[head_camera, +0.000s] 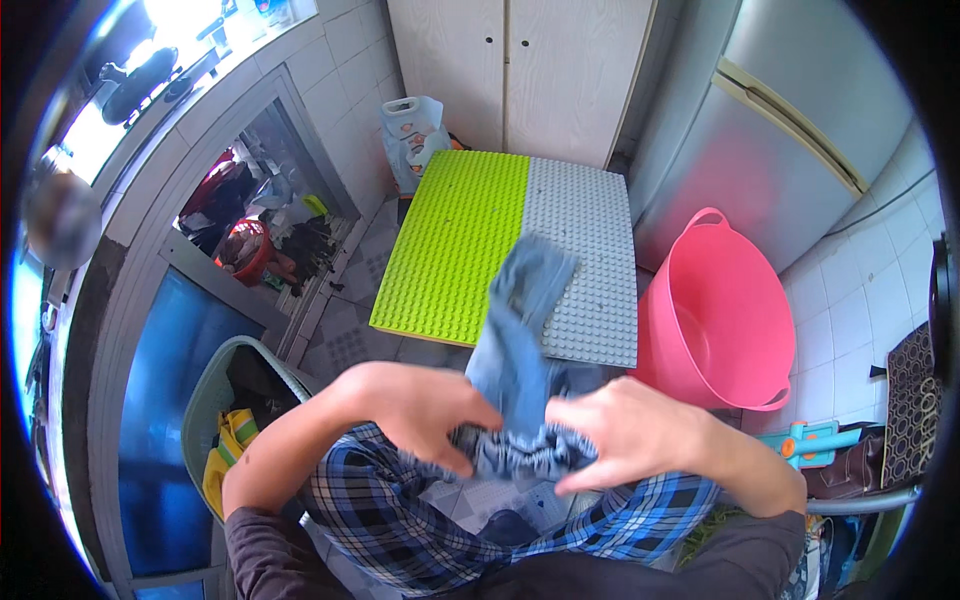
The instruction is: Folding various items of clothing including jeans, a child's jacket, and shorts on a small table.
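A pair of small blue denim trousers (514,352) with a gathered elastic waistband hangs between my hands, slightly blurred. My left hand (439,416) grips the waistband at its left end, and my right hand (619,435) grips it at the right end. One denim leg extends away from me over the studded board, which has a lime green part (457,232) and a grey part (589,247). Whether that leg touches the board, I cannot tell. Folds of the cloth hide part of the garment.
At the right stands a pink plastic tub (682,330) beside a fridge (757,142). A grey-green basket (199,405) with yellow and dark cloth is at the left. A white cupboard (457,75) and a plastic bag (412,142) stand beyond the board.
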{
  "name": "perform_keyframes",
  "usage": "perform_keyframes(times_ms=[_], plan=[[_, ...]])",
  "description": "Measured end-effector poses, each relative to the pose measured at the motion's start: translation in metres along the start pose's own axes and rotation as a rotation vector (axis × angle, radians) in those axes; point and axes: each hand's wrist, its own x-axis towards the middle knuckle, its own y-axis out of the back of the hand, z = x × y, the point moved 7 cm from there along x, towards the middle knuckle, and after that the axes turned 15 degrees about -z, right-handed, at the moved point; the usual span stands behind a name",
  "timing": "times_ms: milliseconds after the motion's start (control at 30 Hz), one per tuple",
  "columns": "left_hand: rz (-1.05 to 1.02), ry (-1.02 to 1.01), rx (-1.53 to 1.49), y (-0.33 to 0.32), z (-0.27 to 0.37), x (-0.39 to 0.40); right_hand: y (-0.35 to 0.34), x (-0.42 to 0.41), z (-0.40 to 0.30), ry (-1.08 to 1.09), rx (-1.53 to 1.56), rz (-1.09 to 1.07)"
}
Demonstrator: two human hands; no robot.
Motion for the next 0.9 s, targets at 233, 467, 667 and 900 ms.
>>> perform_keyframes(times_ms=[233, 467, 667, 900], plan=[[0.294, 0.534, 0.435, 0.167, -0.023, -0.039, 0.161, 0.007, 0.066, -0.282, -0.472, 0.21], [1.535, 0.649, 0.836, 0.342, 0.133, -0.187, 0.399, -0.05, -0.059, -0.361, -0.665, 1.195], [1.626, 0.202, 0.907, 0.327, 0.142, -0.185, 0.396, -0.058, -0.068, -0.244, -0.979, 1.336], [1.161, 0.555, 0.697, 0.245, -0.023, -0.089, 0.243, 0.017, 0.071, -0.168, -0.94, 0.947]])
